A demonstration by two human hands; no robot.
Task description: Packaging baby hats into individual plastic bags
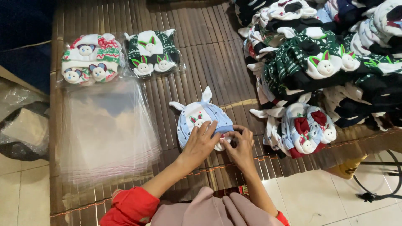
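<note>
A person's left hand [200, 140] is pressing flat on a light blue baby hat with rabbit ears [200, 119] lying mid-mat on the brown bamboo slat mat [201, 62], while the right hand [239, 144] is pinching its brim with clenched fingers; it appears they are folding it, and the stack of clear plastic bags [106, 129] is lying just left.

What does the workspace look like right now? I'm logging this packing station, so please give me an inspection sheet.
Surface: brown slatted bamboo mat laid over a pale tiled floor.
Job's things: light blue baby hat with ears, lying flat on the mat.
Clutter: stack of clear plastic bags; two bagged hat sets; big pile of unpacked hats at the right.
Hands: left hand rests on the hat; right hand pinches its lower edge.
Cables: black cable on the floor at the lower right.
Surroundings: crumpled plastic bag at the left edge; red sleeves at the bottom.
</note>
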